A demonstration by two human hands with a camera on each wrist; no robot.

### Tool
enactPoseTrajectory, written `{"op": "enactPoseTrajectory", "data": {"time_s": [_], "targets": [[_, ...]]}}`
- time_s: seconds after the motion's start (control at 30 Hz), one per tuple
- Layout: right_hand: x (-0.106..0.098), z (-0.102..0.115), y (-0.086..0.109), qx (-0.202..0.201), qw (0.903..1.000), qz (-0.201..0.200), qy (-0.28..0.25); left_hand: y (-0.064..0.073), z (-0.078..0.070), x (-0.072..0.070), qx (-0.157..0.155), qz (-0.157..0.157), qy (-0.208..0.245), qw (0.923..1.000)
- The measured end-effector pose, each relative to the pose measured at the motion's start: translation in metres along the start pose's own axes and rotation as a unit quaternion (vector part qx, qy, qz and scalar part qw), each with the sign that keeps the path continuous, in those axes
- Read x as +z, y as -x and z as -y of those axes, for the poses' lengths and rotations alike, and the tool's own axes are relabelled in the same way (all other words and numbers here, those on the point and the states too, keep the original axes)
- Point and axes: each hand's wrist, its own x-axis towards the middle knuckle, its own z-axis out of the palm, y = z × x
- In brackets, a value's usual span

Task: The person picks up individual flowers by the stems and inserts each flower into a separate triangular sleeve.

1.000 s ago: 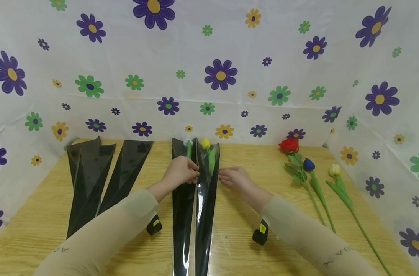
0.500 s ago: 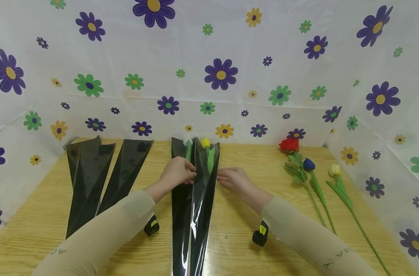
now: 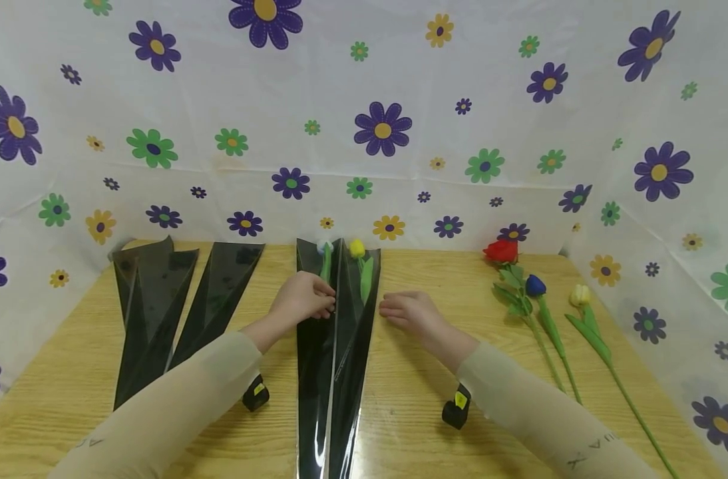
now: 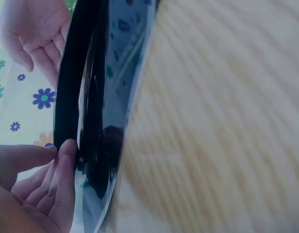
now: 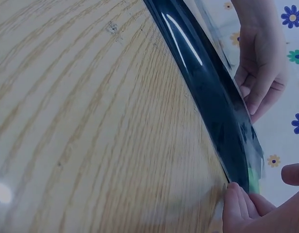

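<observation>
Two long black flower sleeves lie side by side at the middle of the table in the head view. The right-hand black sleeve (image 3: 355, 339) holds a yellow tulip (image 3: 357, 249). In the left-hand black sleeve (image 3: 316, 352) is a pale blue-white flower (image 3: 325, 247), its stem partly behind the left hand. With thumb and fingers, the left hand (image 3: 304, 297) pinches the edge where the sleeves meet; its fingertips (image 4: 67, 148) overlap the black film. The right hand (image 3: 413, 313) has straight fingers, their tips (image 5: 233, 189) right at the tulip sleeve's outer edge, thumb held apart.
Two more black sleeves (image 3: 154, 299) (image 3: 220, 293) lie at the left. On the right are a red rose (image 3: 500, 251), a blue tulip (image 3: 536, 286) and a cream tulip (image 3: 580, 295), stems toward the front. Flower-print cloth (image 3: 334, 80) walls the back and sides of the table (image 3: 412, 412).
The lower part of the tulip's sleeve has swung left, closer along the other sleeve. The left hand has shifted slightly left; the right hand moved left, then back slightly right.
</observation>
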Motion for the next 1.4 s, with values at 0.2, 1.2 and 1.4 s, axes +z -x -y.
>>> {"op": "enactPoseTrajectory", "data": {"time_s": [0.2,1.2,1.4], "targets": [[0.001,0.006,0.000,-0.013,0.9999,-0.005,-0.003,0.003,0.004,-0.011,-0.002,-0.023,-0.006,0.9997],[0.044,0.052,0.007,-0.036,0.9986,0.032,0.023,0.032,0.023,-0.095,0.012,-0.126,-0.140,0.9821],[0.051,0.052,0.005,-0.035,0.9980,0.040,0.033,0.035,0.031,-0.103,-0.003,-0.128,-0.144,0.9813]]}}
